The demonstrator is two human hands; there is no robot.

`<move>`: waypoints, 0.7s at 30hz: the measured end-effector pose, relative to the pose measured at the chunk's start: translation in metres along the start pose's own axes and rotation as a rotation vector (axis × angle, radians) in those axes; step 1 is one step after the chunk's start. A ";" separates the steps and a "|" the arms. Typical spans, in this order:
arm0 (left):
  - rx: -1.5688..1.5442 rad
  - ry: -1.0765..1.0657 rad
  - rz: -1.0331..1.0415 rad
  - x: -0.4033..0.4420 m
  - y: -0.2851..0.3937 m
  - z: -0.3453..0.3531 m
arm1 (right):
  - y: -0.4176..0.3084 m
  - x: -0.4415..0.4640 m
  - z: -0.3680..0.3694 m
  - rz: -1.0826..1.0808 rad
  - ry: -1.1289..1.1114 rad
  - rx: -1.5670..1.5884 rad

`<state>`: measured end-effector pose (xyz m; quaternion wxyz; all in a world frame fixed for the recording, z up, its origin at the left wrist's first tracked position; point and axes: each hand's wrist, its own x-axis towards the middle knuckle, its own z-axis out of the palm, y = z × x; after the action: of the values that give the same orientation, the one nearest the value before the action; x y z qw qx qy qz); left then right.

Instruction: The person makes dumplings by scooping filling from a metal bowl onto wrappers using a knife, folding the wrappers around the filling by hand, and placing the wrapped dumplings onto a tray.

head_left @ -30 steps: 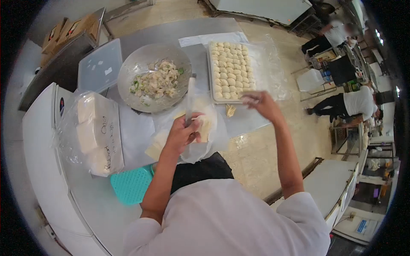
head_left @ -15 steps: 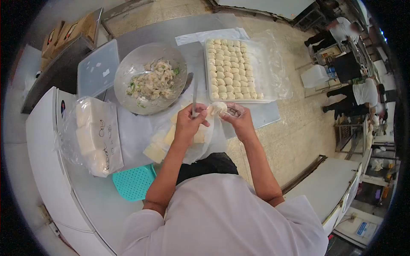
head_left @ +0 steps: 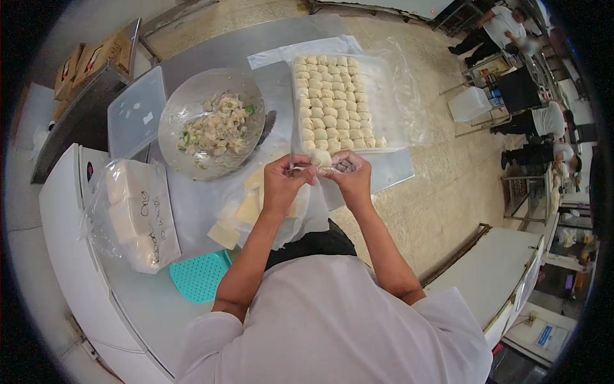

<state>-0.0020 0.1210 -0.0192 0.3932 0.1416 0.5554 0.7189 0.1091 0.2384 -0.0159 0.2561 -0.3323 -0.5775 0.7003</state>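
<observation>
A pale, rounded dumpling [head_left: 322, 159] is between my two hands at the near edge of the tray. My left hand [head_left: 283, 185] is closed, thumb and fingers pinching the dumpling's left side; a thin flat blade-like tool [head_left: 295, 142] sticks up from it. From the other side, my right hand [head_left: 354, 182] pinches the dough, its fingers curled and dusted white. Just beyond lies a clear plastic tray [head_left: 387, 89] with rows of finished dumplings [head_left: 329, 96]. Square yellowish wrappers [head_left: 248, 209] rest on plastic beside my left forearm.
A large bowl [head_left: 167, 131] of chunky filling with green bits [head_left: 217, 128] stands left of the tray. Further left are a plastic lid [head_left: 135, 115] and a bagged wrapper pack [head_left: 144, 214]. A turquoise basket [head_left: 199, 275] sits below. Other people [head_left: 549, 120] work at the right.
My hands have come closer together around the dumpling, and the left fingers now pinch its edge. The view has shifted slightly, and people in the background have moved.
</observation>
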 end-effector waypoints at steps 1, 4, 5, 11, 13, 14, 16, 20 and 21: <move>0.005 0.010 0.045 0.003 -0.001 0.001 | -0.002 0.001 -0.001 0.018 -0.044 -0.005; -0.014 -0.019 -0.014 0.005 -0.003 0.003 | 0.002 0.004 -0.007 -0.121 -0.099 -0.005; -0.018 -0.019 -0.016 0.007 -0.007 0.004 | 0.002 0.005 -0.012 -0.119 -0.098 -0.008; 0.046 -0.091 -0.021 0.009 -0.003 0.012 | -0.028 0.041 -0.090 -0.093 0.014 -0.429; 0.081 -0.059 -0.011 0.010 -0.002 0.006 | -0.059 0.065 -0.109 -0.247 -0.011 -0.418; 0.086 -0.056 -0.016 0.009 -0.003 0.003 | -0.062 0.080 -0.124 -0.238 -0.037 -0.549; 0.116 -0.030 -0.036 0.010 -0.004 -0.004 | -0.061 0.109 -0.147 -0.229 -0.064 -0.675; 0.202 0.005 -0.054 0.010 -0.004 -0.009 | -0.043 0.143 -0.163 -0.259 -0.323 -0.885; 0.167 0.019 -0.063 0.010 -0.005 -0.010 | -0.036 0.151 -0.164 -0.308 -0.401 -0.938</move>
<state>-0.0127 0.1215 -0.0299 0.3972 0.1492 0.6213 0.6587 0.1356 0.4626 -0.0245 0.0644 -0.1819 -0.9085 0.3707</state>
